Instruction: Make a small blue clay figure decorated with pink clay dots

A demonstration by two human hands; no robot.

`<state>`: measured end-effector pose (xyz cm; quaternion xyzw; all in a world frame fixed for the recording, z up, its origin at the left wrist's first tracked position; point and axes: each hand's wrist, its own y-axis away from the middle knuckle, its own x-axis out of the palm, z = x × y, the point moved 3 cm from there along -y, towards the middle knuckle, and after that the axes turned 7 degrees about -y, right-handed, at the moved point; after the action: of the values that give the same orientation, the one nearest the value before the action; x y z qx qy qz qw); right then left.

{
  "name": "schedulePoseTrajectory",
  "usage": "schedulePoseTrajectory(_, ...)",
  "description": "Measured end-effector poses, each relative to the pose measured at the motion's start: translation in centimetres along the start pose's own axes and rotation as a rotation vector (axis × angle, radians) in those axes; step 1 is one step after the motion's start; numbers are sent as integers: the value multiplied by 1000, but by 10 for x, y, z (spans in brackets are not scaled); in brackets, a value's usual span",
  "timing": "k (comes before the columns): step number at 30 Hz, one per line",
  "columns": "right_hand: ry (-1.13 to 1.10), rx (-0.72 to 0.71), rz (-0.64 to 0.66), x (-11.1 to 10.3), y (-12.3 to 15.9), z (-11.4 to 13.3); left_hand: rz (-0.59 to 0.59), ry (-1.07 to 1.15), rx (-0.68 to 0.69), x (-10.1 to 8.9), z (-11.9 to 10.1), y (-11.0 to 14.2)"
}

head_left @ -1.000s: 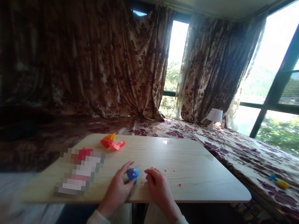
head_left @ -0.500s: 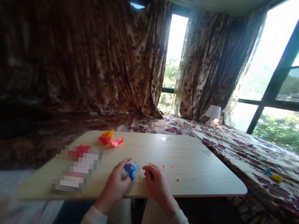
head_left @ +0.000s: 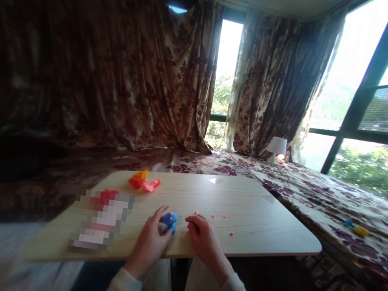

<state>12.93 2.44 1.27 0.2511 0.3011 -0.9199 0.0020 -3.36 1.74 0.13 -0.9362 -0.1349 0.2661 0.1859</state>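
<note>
A small blue clay figure with pink dots on its upper part stands in the fingers of my left hand, just above the near side of the table. My right hand is a little to the right of the figure, apart from it. Its thumb and forefinger are pressed together, and whatever they may hold is hidden or too small to name. Several tiny pink clay balls lie beyond and to the right of this hand, among them one pink ball.
The pale wooden table has rounded corners. On its far left lie crumpled red and orange pieces; a red piece lies beside a blurred-out item. Blue and yellow pieces and a white lamp rest on the flowered cover.
My left hand has turned the blue clay figure slightly, so its lower part shows less. My right hand stays nearly in place.
</note>
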Motion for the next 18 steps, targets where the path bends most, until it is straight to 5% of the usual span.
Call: schedulePoseTrajectory(18,97,32,72,7,-2,5,11,94,-25,4,9,-2)
